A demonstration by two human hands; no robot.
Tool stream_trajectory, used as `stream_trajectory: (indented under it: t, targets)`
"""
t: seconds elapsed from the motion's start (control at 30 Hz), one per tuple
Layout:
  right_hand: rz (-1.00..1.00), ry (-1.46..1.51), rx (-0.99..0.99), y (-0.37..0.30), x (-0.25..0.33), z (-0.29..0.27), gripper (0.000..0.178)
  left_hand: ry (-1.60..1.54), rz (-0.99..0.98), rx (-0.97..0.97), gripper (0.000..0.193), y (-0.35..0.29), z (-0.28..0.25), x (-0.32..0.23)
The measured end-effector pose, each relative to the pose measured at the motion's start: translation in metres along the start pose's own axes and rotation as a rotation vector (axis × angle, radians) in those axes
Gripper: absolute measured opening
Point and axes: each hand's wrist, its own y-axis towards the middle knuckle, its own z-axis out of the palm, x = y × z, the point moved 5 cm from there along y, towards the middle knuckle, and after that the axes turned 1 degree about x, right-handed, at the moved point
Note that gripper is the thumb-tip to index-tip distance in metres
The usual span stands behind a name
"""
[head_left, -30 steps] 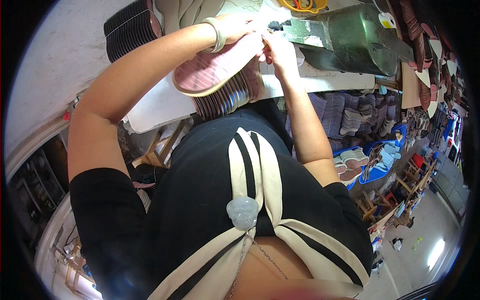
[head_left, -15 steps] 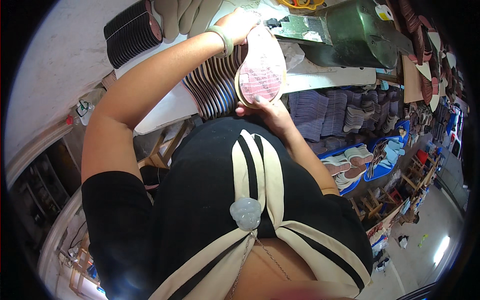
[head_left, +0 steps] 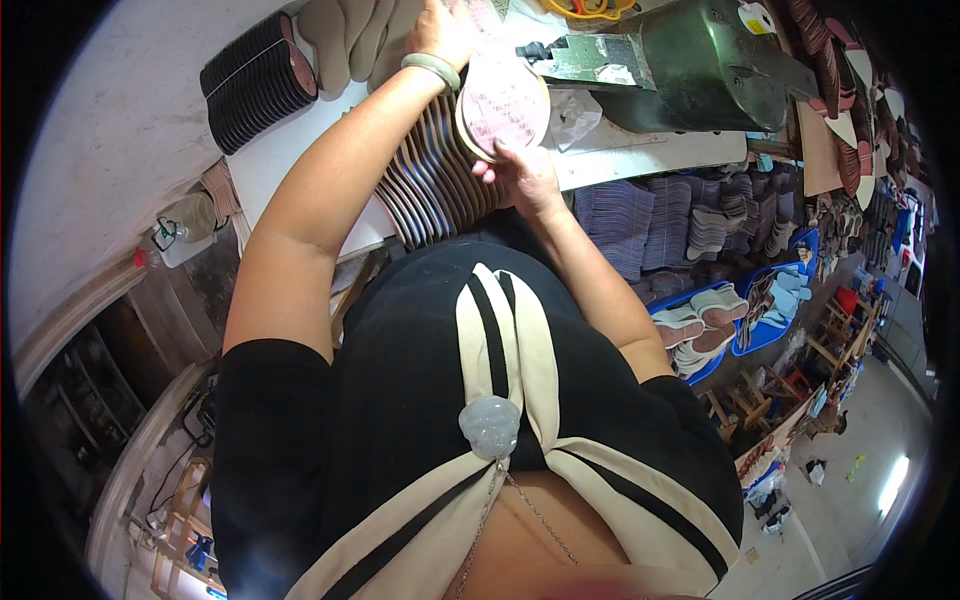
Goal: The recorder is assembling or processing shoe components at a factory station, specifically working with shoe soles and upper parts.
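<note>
A pinkish shoe insole (head_left: 505, 105) with printed markings and a pale rim is held lengthwise in front of me. At its far, narrower end my left hand (head_left: 440, 35) is closed on the edge, though some of its fingers are cut off by the top of the picture. My right hand (head_left: 525, 178) grips the rounded near end, thumb on top and fingers underneath. Just to the right of the insole is the arm of a green machine (head_left: 595, 58). Below and left of it, a long row of insoles (head_left: 435, 175) stands on edge on the white table (head_left: 350, 215).
A tied bundle of dark insoles (head_left: 258, 82) and several grey ones (head_left: 345, 40) lie at the far left. The machine's green body (head_left: 710, 70) fills the upper right. Beneath the table on the right are stacked grey pieces (head_left: 620, 225) and blue baskets (head_left: 765, 310).
Both hands have moved away from my body and slightly left, carrying the insole with them. It now sits beside the machine's arm, its far end near the picture's top edge.
</note>
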Motion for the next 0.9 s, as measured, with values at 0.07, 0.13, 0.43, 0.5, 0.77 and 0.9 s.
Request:
stream_trajectory:
  t: [0.07,0.13,0.43,0.5,0.77,0.9]
  targets:
    - [-0.035,0.005,-0.041,0.005,0.004,0.005,0.027,-0.247,0.293,-0.074,0.037,0.025,-0.001,0.040]
    - [-0.017,0.008,-0.042,0.012,0.006,0.015,0.026,-0.059,0.206,-0.308,0.043,0.065,-0.006,0.054]
    - [0.045,-0.117,-0.169,0.031,0.030,0.003,0.023,0.708,0.886,0.573,0.058,0.013,-0.003,-0.014]
    - [0.032,-0.100,-0.199,0.034,0.036,0.010,0.023,0.459,1.224,0.685,0.057,0.017,-0.007,-0.008]
    - [0.014,-0.297,-0.251,0.047,0.053,0.001,0.030,0.229,0.443,0.782,0.045,0.060,0.009,0.035]
    - [0.004,-0.396,-0.231,0.051,0.054,0.002,0.033,0.364,0.731,0.434,0.036,0.052,0.002,0.042]
